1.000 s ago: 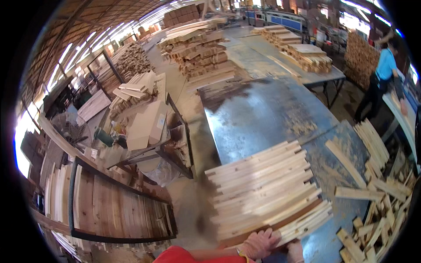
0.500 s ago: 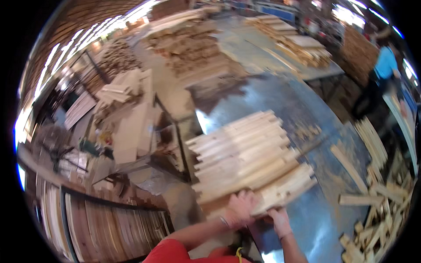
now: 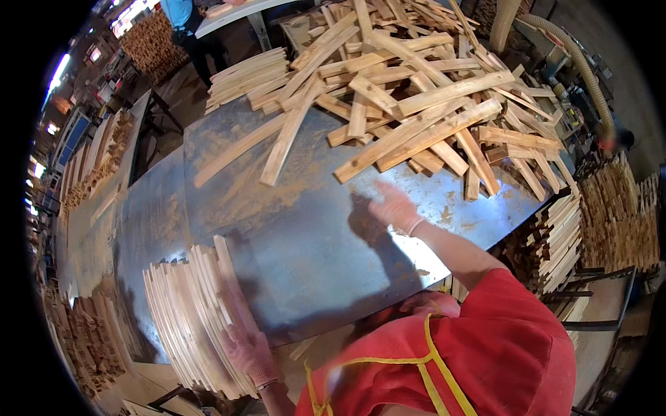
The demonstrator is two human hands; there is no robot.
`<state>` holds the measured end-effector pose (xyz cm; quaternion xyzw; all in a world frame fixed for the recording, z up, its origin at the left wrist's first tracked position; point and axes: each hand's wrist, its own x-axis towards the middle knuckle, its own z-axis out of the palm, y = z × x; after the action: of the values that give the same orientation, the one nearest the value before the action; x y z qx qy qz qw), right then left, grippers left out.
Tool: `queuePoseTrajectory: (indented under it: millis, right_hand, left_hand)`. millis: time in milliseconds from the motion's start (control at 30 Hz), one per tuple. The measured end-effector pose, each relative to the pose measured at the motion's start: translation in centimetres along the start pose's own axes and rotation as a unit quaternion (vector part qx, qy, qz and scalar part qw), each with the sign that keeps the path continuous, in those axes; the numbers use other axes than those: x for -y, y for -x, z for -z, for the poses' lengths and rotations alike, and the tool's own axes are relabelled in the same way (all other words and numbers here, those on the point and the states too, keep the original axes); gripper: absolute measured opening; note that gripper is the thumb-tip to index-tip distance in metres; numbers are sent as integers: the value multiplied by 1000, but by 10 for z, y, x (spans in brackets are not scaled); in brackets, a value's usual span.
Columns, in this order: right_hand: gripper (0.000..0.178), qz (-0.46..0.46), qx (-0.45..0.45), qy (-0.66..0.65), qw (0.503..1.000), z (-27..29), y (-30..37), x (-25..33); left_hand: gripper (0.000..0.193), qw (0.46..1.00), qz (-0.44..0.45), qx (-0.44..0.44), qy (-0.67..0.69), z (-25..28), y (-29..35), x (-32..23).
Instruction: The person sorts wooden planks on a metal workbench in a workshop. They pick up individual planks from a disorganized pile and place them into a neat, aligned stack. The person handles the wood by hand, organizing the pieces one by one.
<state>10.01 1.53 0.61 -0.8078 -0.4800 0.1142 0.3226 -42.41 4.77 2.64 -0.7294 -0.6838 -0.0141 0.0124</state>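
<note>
My left hand [image 3: 247,353], in a pinkish glove, lies against the near end of a row of pale wood strips [image 3: 198,315]. Its fingers are stretched along the outermost strip, not wrapped round it. My right hand [image 3: 394,208], gloved the same way, is held out over the metal tabletop [image 3: 312,256] with nothing in it. Its fingers are apart and somewhat blurred. Just beyond them lie the nearest sticks of a big jumbled heap of wood strips [image 3: 409,128].
Another batch of aligned strips [image 3: 243,76] sits at the table's far edge, near a person in a blue top [image 3: 182,15]. Stacked strips [image 3: 555,239] stand below the table on the right. A ribbed hose [image 3: 583,62] curves down behind the heap.
The view has swung right, bringing the loose heap to the front. Both hands were together at the row's near edge; now my right hand is away from it, extended toward the heap.
</note>
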Motion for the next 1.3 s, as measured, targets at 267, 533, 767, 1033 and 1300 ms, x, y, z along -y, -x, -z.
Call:
queuePoseTrajectory:
  millis: [267, 533, 767, 1033, 1300]
  right_hand:
    - [56, -294, -356, -549, 696, 128, -146, -187]
    - [52, -241, 97, -380, 888, 71, 2, -92]
    - [79, -195, -206, 205, 937, 189, -52, -242]
    - [76, -199, 14, -111, 974, 73, 21, -125]
    - [57, -13, 391, -180, 902, -53, 115, 25]
  left_hand:
    - [90, 954, -244, 82, 156, -18, 53, -229]
    - [98, 944, -291, 66, 137, -18, 70, -335]
    - [89, 961, -235, 106, 98, -68, 45, -308]
    - [56, 824, -20, 310, 473, -52, 47, -220]
    - [55, 744, 128, 274, 596, -62, 48, -129]
